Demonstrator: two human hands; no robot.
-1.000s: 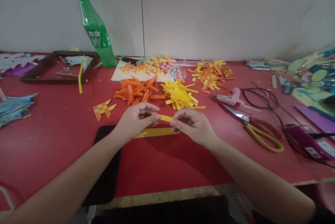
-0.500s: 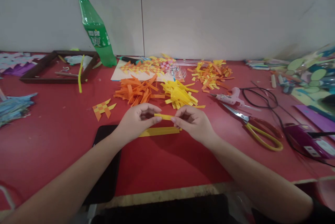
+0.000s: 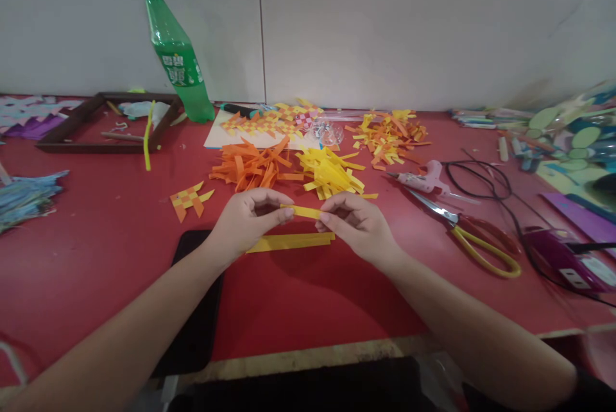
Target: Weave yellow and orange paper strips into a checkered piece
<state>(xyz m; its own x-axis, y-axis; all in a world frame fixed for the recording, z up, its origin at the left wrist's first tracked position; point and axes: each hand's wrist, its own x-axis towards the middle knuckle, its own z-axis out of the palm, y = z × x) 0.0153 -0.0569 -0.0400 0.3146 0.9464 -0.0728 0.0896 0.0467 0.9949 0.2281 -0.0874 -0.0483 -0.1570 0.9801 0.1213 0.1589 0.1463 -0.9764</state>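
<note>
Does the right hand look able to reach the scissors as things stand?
Probably yes: nothing visible stands between the right hand and the scissors, though it holds a yellow strip.

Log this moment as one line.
left hand: pinching yellow strip | right hand: pinching same strip | red table: loose yellow strips near hands

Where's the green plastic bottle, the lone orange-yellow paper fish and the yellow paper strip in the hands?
Green plastic bottle (image 3: 181,72), head view: on the label.
Lone orange-yellow paper fish (image 3: 187,198), head view: body's middle.
Held yellow paper strip (image 3: 307,212), head view: bare middle.
</note>
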